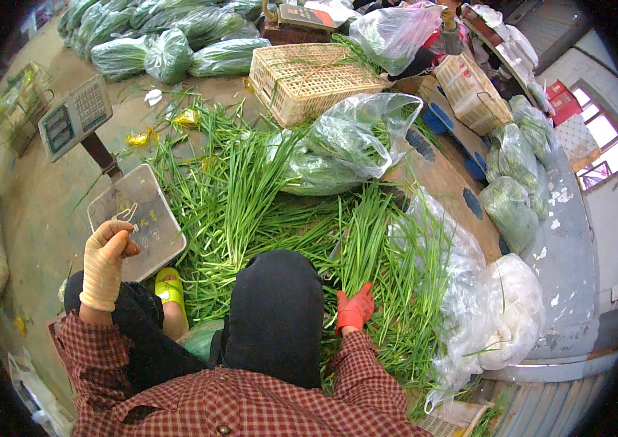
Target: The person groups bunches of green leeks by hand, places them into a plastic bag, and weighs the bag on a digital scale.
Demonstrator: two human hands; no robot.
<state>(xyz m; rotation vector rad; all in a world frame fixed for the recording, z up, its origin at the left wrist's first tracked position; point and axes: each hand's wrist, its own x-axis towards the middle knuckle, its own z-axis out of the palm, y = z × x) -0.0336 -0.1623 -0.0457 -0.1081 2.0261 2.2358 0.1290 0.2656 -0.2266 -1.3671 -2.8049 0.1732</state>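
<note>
My right hand (355, 308), in a red rubber glove, grips the lower end of a bunch of long green leafy stalks, likely garlic chives (364, 240). My left hand (106, 262) wears a striped knit glove with orange fingertips. Its fingers are curled together above the plate of a digital scale (148, 218). A thin pale loop, perhaps a rubber band (126, 211), shows just past those fingers; whether they hold it I cannot tell. Another sheaf of stalks (243, 207) lies beyond my knees on a heap of loose greens (298, 229).
A stuffed clear bag (336, 158) lies behind the heap, before an upturned plastic crate (309, 76). Crumpled plastic sheeting (467, 295) lies at right. Filled bags (172, 33) are piled at the back. Another person's hand (448, 19) is near a bag (396, 33) at top right.
</note>
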